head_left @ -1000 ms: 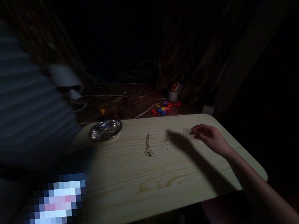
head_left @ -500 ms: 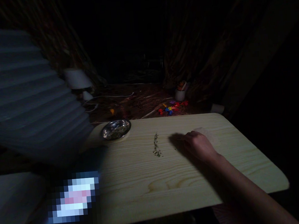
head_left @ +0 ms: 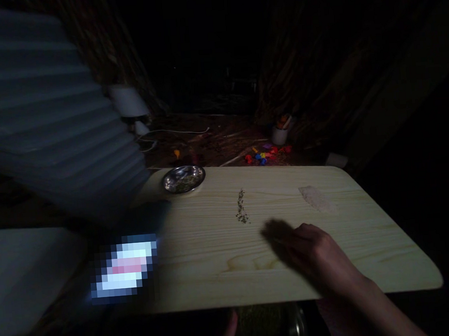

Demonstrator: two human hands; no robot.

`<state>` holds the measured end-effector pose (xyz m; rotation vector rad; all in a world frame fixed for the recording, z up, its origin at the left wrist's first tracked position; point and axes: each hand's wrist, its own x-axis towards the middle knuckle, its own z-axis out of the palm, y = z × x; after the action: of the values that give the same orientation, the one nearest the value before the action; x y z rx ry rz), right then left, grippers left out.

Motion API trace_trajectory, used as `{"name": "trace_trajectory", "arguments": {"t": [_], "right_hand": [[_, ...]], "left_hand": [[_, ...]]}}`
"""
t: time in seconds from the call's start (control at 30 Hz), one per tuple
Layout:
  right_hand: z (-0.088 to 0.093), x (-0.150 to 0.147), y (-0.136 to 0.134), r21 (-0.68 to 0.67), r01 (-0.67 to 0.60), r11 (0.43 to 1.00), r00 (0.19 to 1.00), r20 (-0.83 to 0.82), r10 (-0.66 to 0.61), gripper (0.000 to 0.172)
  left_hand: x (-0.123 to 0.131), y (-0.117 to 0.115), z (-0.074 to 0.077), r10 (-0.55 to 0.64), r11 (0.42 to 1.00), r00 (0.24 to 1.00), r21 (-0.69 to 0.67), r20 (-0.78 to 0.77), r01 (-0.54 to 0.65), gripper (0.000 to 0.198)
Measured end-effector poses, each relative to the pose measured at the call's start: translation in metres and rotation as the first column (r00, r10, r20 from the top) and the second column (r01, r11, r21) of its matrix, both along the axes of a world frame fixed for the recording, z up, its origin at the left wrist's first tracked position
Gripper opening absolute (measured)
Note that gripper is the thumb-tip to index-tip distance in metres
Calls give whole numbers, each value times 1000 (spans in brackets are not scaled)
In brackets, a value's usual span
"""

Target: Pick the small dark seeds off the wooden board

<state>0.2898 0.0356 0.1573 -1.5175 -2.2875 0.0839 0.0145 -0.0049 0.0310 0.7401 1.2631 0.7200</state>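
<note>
My right hand [head_left: 312, 251] is low over the right half of the pale wooden table [head_left: 203, 289], fingers bent together and pointing left; what they hold, if anything, is too dark to tell. Left of it lies a short strip of small green bits [head_left: 242, 208]. A thin patch of pale grains [head_left: 317, 198] lies beyond the hand. At the table's back left stands a shiny metal bowl [head_left: 184, 180] with greenish bits inside. Part of my left hand [head_left: 228, 333] shows below the front edge, beside a dim container of green stuff [head_left: 262, 325]; its grip is hidden.
A bright pixelated screen [head_left: 125, 269] is at the left, near a ribbed grey surface [head_left: 48, 99]. Behind the table are a white lamp [head_left: 129, 100], a cable, scattered colourful pieces [head_left: 264, 155] and a white cup [head_left: 279, 135] with things in it.
My right hand has moved back towards the table's front edge, leaving the pale grains uncovered. The view has shifted, and more of my left hand and the dim container shows below the table.
</note>
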Motion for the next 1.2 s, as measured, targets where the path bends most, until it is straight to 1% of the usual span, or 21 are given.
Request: {"name": "trace_trajectory", "arguments": {"t": [0.1,0.17,0.27,0.3,0.4,0.5,0.57,0.63,0.7,0.77,0.83,0.9,0.97,1.0,1.03,1.1,1.17,1.2], "right_hand": [[1,-8,-17,-13,-52,999,998,-28,52,30],[0,-15,-28,-16,-72,997,996,-47,71,26],[0,-25,-46,-52,-112,992,992,-60,109,20],[0,-28,-51,-76,-132,988,990,-62,127,19],[4,-31,-61,-126,-180,975,982,-84,171,19],[8,-27,-61,-105,-144,984,980,-155,127,18],[9,-23,-56,-79,-78,994,977,-204,60,17],[7,-20,-52,-71,-17,997,976,-217,2,16],[5,-18,-50,-95,11,995,980,-199,-30,15],[2,-18,-51,-120,26,992,979,-200,-49,15],[1,-18,-54,-129,45,991,963,-258,-77,15],[0,-18,-56,-113,78,990,929,-352,-114,14],[2,-17,-55,-82,137,987,890,-428,-159,13],[3,-17,-53,-65,171,983,873,-453,-182,13],[4,-16,-49,-51,200,979,861,-468,-200,12],[5,-15,-39,-37,231,972,847,-484,-220,12],[5,-14,-25,-15,247,969,843,-491,-222,14],[5,-14,-17,3,257,966,842,-491,-222,15]], "left_hand": [[-3,0,7,-2,999,997,44,-79,6,41],[-7,-1,9,26,998,988,68,-154,-16,40],[-14,-3,7,84,994,959,90,-272,-62,56],[-16,-4,7,94,993,949,91,-302,-69,62],[-20,-9,11,94,993,919,101,-382,-60,70],[-20,-13,18,102,994,872,79,-478,-73,83],[-18,-14,19,93,995,862,21,-498,-95,83],[-17,-14,15,71,992,886,-59,-458,-110,81],[-15,-14,8,16,999,943,-43,-333,-32,79],[-14,-16,1,-3,999,961,-42,-277,-9,80],[-12,-21,-8,-5,998,977,-59,-212,-8,81],[-9,-28,-18,-36,994,997,-101,-73,29,77],[-5,-32,-30,-61,990,996,-124,66,69,76],[-4,-32,-34,-57,990,993,-126,107,70,76],[-3,-32,-38,-51,988,992,-142,114,67,73],[-3,-28,-39,-35,978,992,-201,122,60,61],[-5,-24,-33,-23,972,990,-229,142,55,46],[-6,-22,-28,-14,973,987,-227,161,51,42]]}}
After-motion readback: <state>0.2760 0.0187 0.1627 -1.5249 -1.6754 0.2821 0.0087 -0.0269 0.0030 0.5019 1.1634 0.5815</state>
